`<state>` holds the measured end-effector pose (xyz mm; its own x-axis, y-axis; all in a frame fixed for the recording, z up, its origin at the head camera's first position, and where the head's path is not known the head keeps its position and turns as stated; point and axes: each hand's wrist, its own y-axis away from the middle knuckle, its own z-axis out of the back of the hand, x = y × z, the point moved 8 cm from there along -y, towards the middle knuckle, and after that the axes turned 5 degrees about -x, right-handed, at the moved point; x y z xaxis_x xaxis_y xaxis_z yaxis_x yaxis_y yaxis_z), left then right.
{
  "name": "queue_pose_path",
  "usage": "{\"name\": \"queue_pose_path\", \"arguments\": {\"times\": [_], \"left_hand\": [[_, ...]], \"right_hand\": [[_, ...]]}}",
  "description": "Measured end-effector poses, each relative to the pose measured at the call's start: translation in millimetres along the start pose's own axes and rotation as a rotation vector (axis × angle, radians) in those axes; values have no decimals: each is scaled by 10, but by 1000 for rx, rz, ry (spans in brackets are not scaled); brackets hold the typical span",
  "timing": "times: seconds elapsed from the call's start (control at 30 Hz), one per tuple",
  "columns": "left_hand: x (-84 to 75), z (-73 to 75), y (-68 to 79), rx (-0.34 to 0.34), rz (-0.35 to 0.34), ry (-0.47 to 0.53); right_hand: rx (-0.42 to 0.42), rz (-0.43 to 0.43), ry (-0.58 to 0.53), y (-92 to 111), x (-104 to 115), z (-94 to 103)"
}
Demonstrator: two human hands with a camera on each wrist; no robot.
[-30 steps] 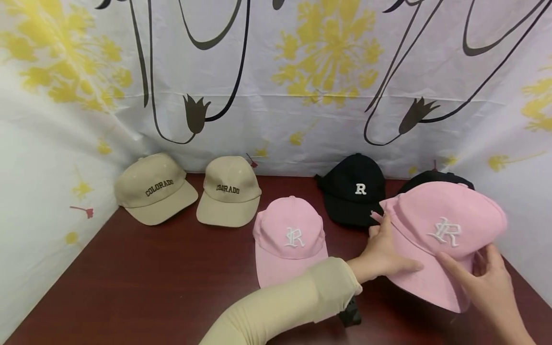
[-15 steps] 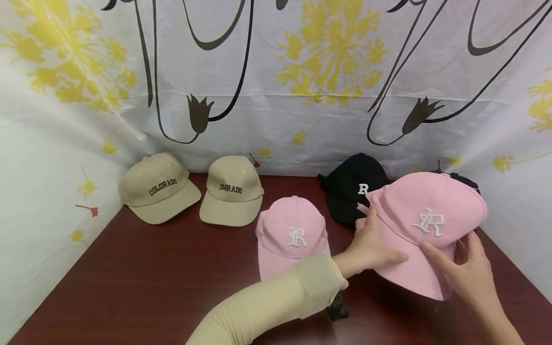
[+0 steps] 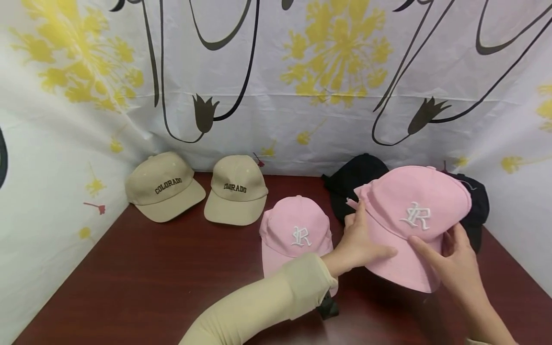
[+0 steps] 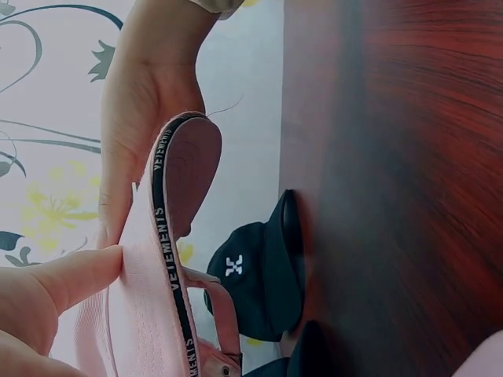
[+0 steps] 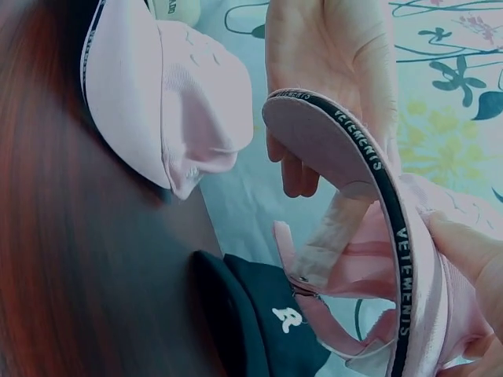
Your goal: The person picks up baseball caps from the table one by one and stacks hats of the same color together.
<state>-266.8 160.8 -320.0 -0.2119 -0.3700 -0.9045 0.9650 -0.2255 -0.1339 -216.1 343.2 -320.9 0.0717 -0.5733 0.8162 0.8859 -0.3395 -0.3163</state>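
A pink baseball cap point(image 3: 431, 191) with a white embroidered R is held up between both hands, brim toward me. My left hand point(image 3: 360, 247) grips its left side, thumb on the brim. On the other side my right hand point(image 3: 459, 266) holds it, thumb lying on the front near the brim and fingers under the edge. The left wrist view shows black tape lettered VETEMENTS on the brim edge point(image 4: 161, 212). In the right wrist view the back strap point(image 5: 314, 314) is visible. A second pink cap point(image 3: 297, 218) sits on the table, partly behind my left sleeve.
Two beige COLORADO caps point(image 3: 166, 187) stand at the back left of the dark red table point(image 3: 164, 268). Behind the held cap are two black caps point(image 3: 353, 175), both partly covered. Patterned white cloth point(image 3: 258, 72) walls in the back and sides.
Both hands have carried the pink cap leftward and slightly farther back. It now hides the letter on the left black cap, while more of the right black cap shows. The view has shifted slightly.
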Motion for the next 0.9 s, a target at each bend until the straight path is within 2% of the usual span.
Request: {"name": "queue_pose_path", "arguments": {"times": [0.17, 0.5, 0.9], "left_hand": [[-1, 91, 14, -19, -3, -10], [67, 284, 15, -68, 18, -38], [176, 513, 48, -106, 39, -46]], "right_hand": [[20, 9, -21, -16, 66, -83], [21, 112, -68, -48, 274, -237], [62, 109, -102, -78, 410, -469]]}}
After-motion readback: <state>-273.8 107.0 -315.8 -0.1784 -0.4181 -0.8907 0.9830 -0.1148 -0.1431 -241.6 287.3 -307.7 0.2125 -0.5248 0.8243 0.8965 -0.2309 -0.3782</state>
